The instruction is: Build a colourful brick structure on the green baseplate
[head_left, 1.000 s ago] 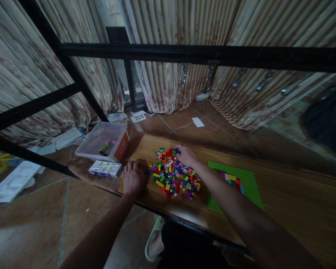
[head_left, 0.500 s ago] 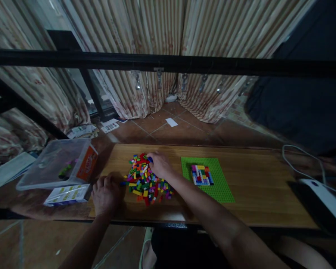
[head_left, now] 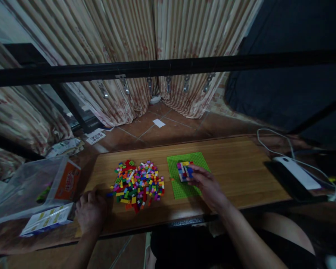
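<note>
Brown wooden board — right hand pinching blue plastic brick over green studded baseplate; left hand — finger closure unclear.

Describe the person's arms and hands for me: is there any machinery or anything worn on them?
No machinery or cables show on them. The left hand and right hand are ordinary human hands without gloves. The left forearm and right forearm are bare, with no sleeve or watch in view. Small markings can't be made out.
</note>
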Demonstrator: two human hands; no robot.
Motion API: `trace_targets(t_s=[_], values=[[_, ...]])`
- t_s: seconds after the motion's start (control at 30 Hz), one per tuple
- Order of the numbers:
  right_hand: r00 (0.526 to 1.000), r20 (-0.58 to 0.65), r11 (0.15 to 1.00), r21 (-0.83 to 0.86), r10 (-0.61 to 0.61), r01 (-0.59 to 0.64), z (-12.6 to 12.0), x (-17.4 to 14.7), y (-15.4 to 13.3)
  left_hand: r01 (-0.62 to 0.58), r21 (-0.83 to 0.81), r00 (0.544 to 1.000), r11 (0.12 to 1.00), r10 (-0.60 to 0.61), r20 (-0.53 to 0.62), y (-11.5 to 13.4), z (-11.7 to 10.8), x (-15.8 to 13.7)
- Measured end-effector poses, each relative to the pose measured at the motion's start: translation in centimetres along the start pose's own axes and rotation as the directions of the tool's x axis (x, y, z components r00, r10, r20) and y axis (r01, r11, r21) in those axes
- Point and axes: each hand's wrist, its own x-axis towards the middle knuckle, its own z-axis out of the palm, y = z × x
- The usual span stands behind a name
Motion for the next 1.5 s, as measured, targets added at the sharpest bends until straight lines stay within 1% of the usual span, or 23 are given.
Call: trace_targets(t_s=[0.1,0.13,0.2,0.3,0.37,0.4,0.43,0.47,0.53,0.6,0.67,0.73,0.83,0.9,0.97,1.07,1.17,1.27,1.33,1.4,1.5], values=[[0.994,-0.052,0.98,0.183,0.091,-0.08,-3.4,0.1,0.2,-0.012,0.025,1.0,1.0,0.012,-0.001,-0.1,0.2,0.1],[0.992,-0.069,0.973,0.214,0.106,-0.089,-4.1,0.2,0.4,-0.016,0.041,1.0,0.999,0.016,-0.002,-0.1,0.2,0.1],[0.988,-0.11,0.971,0.224,0.109,-0.082,-4.9,0.7,0.8,-0.017,0.084,1.0,0.996,0.017,0.001,-0.2,0.4,0.2],[0.988,-0.141,0.991,0.131,0.059,-0.04,-5.0,1.7,1.1,-0.007,0.125,1.0,0.992,0.006,0.006,-0.3,0.6,0.3],[0.989,-0.149,1.0,-0.012,0.005,-0.007,-4.9,2.7,1.0,-0.012,0.127,1.0,0.992,0.011,0.004,-0.5,0.8,0.4],[0.987,-0.159,0.992,-0.128,-0.034,0.013,-4.8,3.1,0.9,-0.016,0.127,1.0,0.992,0.016,0.002,-0.5,0.8,0.4],[0.982,-0.168,0.962,-0.271,-0.081,0.033,-4.8,3.5,0.7,-0.019,0.128,1.0,0.992,0.019,0.001,-0.6,0.9,0.5],[0.976,-0.171,0.906,-0.42,-0.132,0.049,-4.8,3.8,0.5,-0.02,0.131,1.0,0.991,0.02,0.003,-0.7,0.9,0.5],[0.965,-0.149,0.747,-0.661,-0.216,0.065,-4.5,4.3,0.3,-0.019,0.135,1.0,0.991,0.018,0.006,-0.7,1.0,0.5],[0.96,-0.108,0.595,-0.801,-0.258,0.07,-4.0,4.5,0.1,-0.02,0.139,1.0,0.99,0.02,0.005,-0.7,0.9,0.5],[0.959,-0.06,0.472,-0.877,-0.279,0.083,-3.3,4.6,0.0,-0.022,0.138,1.0,0.99,0.021,0.005,-0.5,0.8,0.5],[0.954,-0.019,0.369,-0.924,-0.3,0.098,-2.7,4.7,0.0,-0.02,0.127,1.0,0.992,0.019,0.008,-0.4,0.6,0.5],[0.94,0.006,0.261,-0.96,-0.341,0.101,-2.4,4.8,0.0,-0.003,0.102,1.0,0.995,0.001,0.021,-0.2,0.4,0.5],[0.925,0.013,0.221,-0.97,-0.379,0.104,-2.4,4.9,0.1,0.008,0.097,0.999,0.995,-0.011,0.033,0.0,0.2,0.5],[0.91,0.009,0.218,-0.97,-0.414,0.109,-2.5,4.9,0.1,0.009,0.097,0.999,0.995,-0.012,0.038,0.0,0.2,0.5],[0.902,-0.033,0.256,-0.963,-0.43,0.087,-2.2,4.9,0.2,0.007,0.1,0.999,0.995,-0.01,0.03,-0.1,0.3,0.5],[0.915,-0.074,0.28,-0.959,-0.396,0.044,-1.5,4.9,0.1,-0.011,0.092,1.0,0.996,0.01,0.014,-0.3,0.6,0.5],[0.928,-0.107,0.273,-0.962,-0.356,-0.006,-0.9,4.8,0.0,-0.032,0.063,0.999,0.998,0.032,-0.003,-0.4,0.6,0.5],[0.931,-0.125,0.272,-0.962,-0.343,-0.029,-0.8,4.8,0.0,-0.02,0.06,1.0,0.998,0.02,-0.005,-0.4,0.6,0.5],[0.933,-0.124,0.283,-0.959,-0.338,-0.025,-0.8,4.7,0.1,-0.006,0.072,1.0,0.997,0.005,0.004,-0.3,0.6,0.5],[0.941,-0.102,0.329,-0.944,-0.324,0.011,-1.3,4.7,0.4,-0.006,0.072,1.0,0.997,0.006,0.002,-0.3,0.7,0.4]])
